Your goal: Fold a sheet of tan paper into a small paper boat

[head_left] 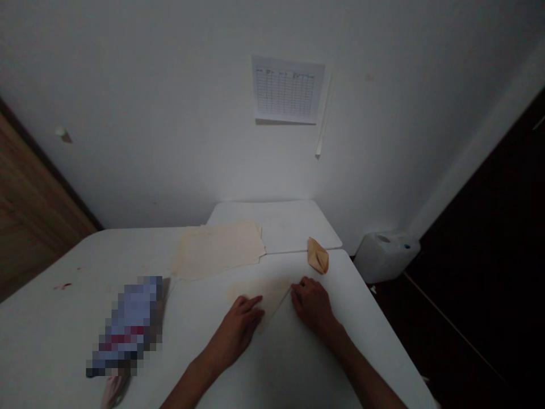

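Note:
A cream sheet of paper (264,291) lies partly folded on the white table (272,363) in front of me. My left hand (236,332) rests flat on its lower left part, fingers stretched toward the fold. My right hand (312,304) presses on the sheet's right corner with its fingers curled down at the crease. A finished tan folded paper shape (318,255) sits just beyond my right hand.
A stack of cream sheets (219,249) lies further back on the table. A pixelated object (128,326) lies at the left. A smaller white table (276,224) stands against the wall, a printed chart (286,90) above it. A white canister (385,255) sits on the floor right.

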`<state>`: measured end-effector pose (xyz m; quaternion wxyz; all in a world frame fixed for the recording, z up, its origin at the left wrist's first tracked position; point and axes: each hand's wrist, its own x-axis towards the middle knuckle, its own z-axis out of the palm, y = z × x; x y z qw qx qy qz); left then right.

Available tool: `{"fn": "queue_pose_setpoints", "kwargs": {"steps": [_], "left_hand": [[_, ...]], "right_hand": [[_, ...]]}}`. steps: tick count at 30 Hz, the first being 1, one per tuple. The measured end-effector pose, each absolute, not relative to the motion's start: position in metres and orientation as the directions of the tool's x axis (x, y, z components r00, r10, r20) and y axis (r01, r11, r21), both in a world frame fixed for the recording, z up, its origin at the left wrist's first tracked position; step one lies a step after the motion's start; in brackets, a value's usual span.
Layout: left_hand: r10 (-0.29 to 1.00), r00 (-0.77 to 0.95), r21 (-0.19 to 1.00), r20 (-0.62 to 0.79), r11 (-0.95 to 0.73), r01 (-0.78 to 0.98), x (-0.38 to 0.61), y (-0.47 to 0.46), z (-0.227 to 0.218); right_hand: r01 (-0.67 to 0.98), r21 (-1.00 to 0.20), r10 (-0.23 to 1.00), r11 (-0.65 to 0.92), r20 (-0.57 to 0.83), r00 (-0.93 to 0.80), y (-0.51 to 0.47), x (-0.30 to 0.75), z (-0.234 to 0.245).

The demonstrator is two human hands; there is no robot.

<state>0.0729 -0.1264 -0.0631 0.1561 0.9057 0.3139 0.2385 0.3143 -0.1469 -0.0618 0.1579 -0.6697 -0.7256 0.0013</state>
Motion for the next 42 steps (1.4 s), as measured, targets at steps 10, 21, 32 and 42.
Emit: {"fn": "queue_pose_setpoints", "kwargs": {"steps": [10, 21, 32, 42], "left_hand": [[0.653, 0.654, 0.417, 0.382, -0.753, 0.508, 0.073, -0.115, -0.075], [0.72, 0.617, 0.48, 0.316, -0.683, 0.551, 0.075, -0.081, -0.063], [0.679, 0.621, 0.3, 0.39, -0.732, 0.612, 0.066, -0.073, -0.074], [0.68, 0.587, 0.323, 0.44, -0.73, 0.602, 0.066, -0.077, -0.077]], "right_hand": [[0.846, -0.318, 0.901, 0.428, 0.229, -0.369, -0.107, 0.294, -0.057], [0.816, -0.331, 0.881, 0.473, 0.188, -0.435, -0.094, 0.295, -0.05], [0.805, -0.31, 0.856, 0.506, 0.291, -0.427, -0.099, 0.297, -0.06], [0.799, -0.316, 0.851, 0.512, 0.312, -0.422, -0.096, 0.298, -0.06]]}}
